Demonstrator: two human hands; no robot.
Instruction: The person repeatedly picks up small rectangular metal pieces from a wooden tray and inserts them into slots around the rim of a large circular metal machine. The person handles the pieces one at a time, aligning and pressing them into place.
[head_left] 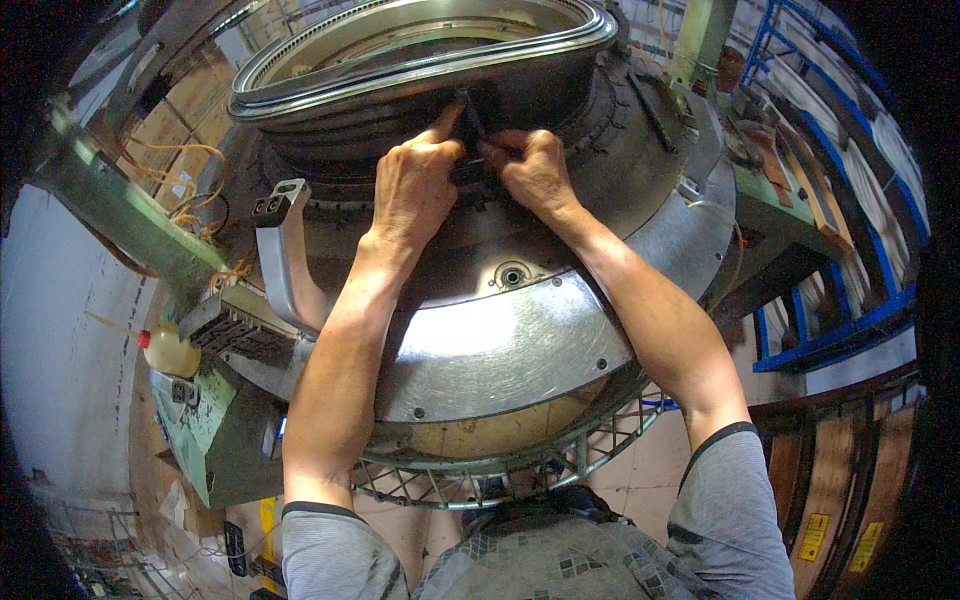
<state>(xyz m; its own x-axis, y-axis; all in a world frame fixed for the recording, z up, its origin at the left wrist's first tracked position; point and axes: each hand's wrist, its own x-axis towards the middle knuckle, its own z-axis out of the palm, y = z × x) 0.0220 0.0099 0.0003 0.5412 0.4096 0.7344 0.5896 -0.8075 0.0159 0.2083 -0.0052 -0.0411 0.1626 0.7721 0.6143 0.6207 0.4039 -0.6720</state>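
Both my arms reach forward to the dark curved side wall (350,135) under the bright ring of a large round metal machine. My left hand (412,190) has its index finger stretched up against that wall, the other fingers curled in. Close beside it, my right hand (535,172) is closed in a pinch. A short, thin, dark strip (472,118) runs along the wall down to the right fingertips. Shadow hides its exact kind and anything inside the left fingers. Below the hands lies a shiny curved metal plate (480,345) with a round hole fitting (512,276).
A bent metal bracket (283,245) rises left of my left forearm. Green machine beams (150,205) stand at the left, with a yellowish red-capped bottle (172,352). Blue racks (840,325) holding white rolls are at the right. A metal guard rail (480,490) curves before my body.
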